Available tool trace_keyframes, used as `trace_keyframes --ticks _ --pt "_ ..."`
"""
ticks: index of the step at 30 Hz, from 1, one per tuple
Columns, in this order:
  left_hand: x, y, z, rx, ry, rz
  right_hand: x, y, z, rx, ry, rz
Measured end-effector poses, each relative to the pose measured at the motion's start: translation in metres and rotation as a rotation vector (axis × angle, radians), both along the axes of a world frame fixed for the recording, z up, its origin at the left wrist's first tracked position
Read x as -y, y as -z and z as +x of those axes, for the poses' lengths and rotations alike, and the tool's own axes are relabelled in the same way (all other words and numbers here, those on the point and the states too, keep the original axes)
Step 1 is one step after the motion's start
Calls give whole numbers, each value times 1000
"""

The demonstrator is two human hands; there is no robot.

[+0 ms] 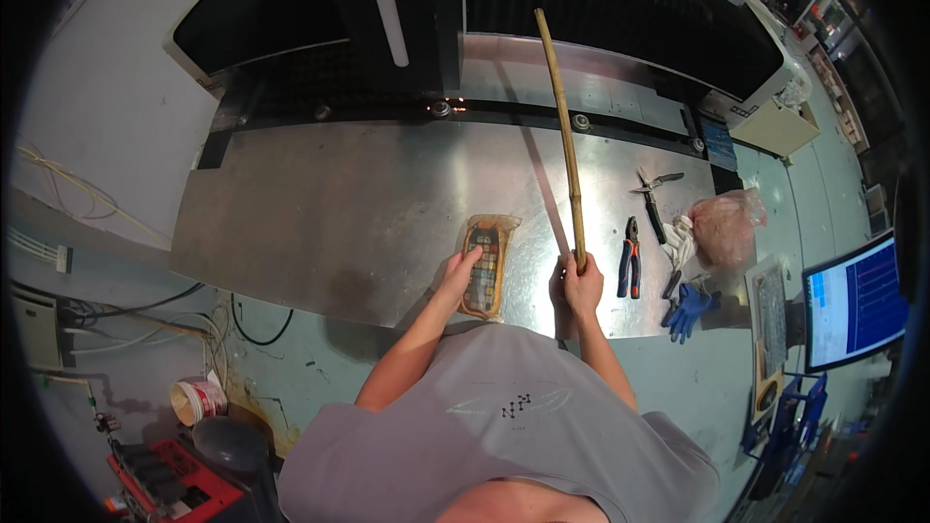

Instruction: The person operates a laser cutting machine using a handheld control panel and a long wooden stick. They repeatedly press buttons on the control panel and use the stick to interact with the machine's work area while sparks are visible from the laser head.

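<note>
My left hand (455, 278) is closed around the side of a yellow handheld remote control (484, 271) wrapped in clear plastic. Its thumb lies over the dark button face. The remote is at the front edge of a metal plate table (320, 213); whether it rests on the surface, I cannot tell. In my right hand (583, 286) is the near end of a long bamboo stick (566, 131). The stick slants up and away over the table, and its far tip is in front of the black bellows of a machine. A dark streak, apparently its shadow, lies beside it.
Right of the stick lie pliers (631, 266), a second pair of pliers (651, 201), a white cloth (680, 244), a blue glove (690, 310) and a plastic bag (728, 230). A keyboard (768, 320) and monitor (857, 302) stand at the right. The machine's black bellows (601, 5) span the back.
</note>
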State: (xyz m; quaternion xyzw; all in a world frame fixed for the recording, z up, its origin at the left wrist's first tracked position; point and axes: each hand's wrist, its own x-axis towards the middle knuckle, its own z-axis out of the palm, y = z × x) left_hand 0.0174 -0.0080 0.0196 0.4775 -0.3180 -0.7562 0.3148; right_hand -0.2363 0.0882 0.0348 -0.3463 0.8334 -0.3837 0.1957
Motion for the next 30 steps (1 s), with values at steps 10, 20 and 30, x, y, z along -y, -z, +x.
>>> trace_keyframes --ticks 10,20,30 --pt "-1 -5 0 29 -17 20 -4 -3 0 42 22 -76" --pt "-2 -12 -1 38 -7 19 -9 22 -13 234 237 -216" --pt "0 -1 2 9 7 6 -9 12 -4 129 210 -270"
